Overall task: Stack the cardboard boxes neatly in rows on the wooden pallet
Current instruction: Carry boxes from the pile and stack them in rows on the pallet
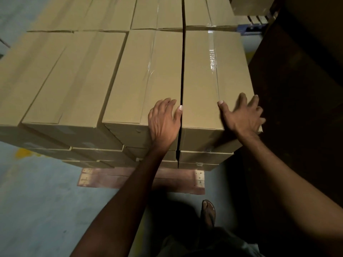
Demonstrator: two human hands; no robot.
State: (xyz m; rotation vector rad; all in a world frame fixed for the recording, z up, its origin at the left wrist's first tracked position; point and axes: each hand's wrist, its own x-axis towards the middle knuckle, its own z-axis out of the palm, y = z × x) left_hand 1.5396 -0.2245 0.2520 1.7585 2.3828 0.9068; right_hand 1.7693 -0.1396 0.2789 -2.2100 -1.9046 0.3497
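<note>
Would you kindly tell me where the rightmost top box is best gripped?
Probably at its near right corner, coming from the open right side: the rightmost top box is long, its left face sits behind only a narrow gap, while its right face and near end are free. The right hand rests there.

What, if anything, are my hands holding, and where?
Nothing gripped: left hand lies flat on the near edge of the inner box, right hand on the rightmost box, near corner.

Long tan cardboard boxes [144, 80], taped along their tops, lay flat in tight rows, several layers high, on the wooden pallet [111, 180]; a narrow dark gap separated the rightmost box [200, 80].
</note>
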